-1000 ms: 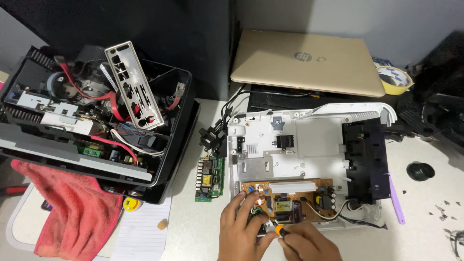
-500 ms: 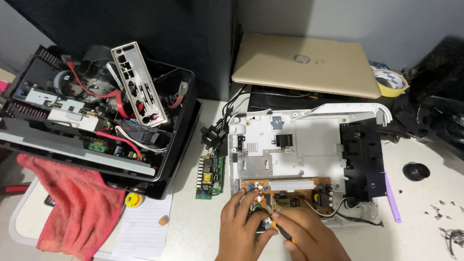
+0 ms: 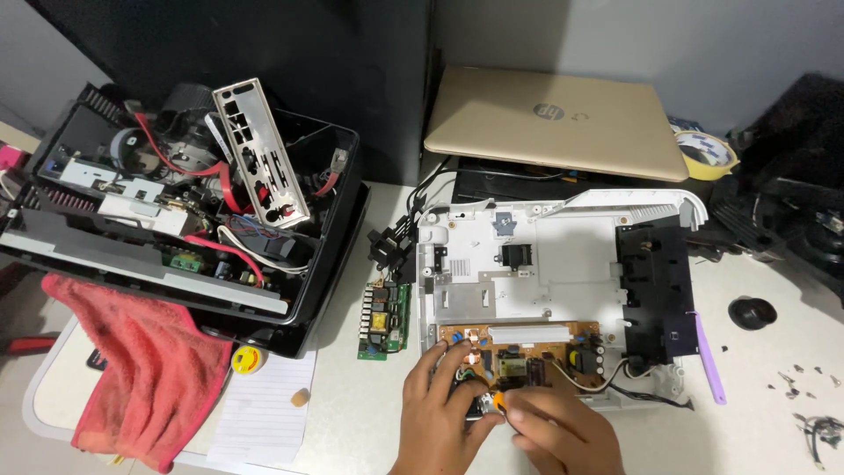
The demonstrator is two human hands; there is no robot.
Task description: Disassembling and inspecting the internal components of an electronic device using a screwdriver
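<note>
A white plastic device shell (image 3: pixel 563 255) lies open on the table with a brown circuit board (image 3: pixel 527 347) along its near edge. My left hand (image 3: pixel 440 413) rests on the board's left end, fingers curled over its parts. My right hand (image 3: pixel 563 431) pinches a small orange-tipped tool (image 3: pixel 498 400) just in front of the board, right beside my left fingers. A black module (image 3: pixel 655 290) sits at the shell's right side.
A small green circuit board (image 3: pixel 384 319) lies left of the shell. An open black case of parts and cables (image 3: pixel 176 220) with a red cloth (image 3: pixel 141 369) stands at left. A closed gold laptop (image 3: pixel 554 119) sits behind. A purple strip (image 3: pixel 710 361) and loose screws lie at right.
The view has shifted slightly. My hands have stayed at the board's near-left corner, the right hand moving a little left toward my left fingers with the orange-tipped tool.
</note>
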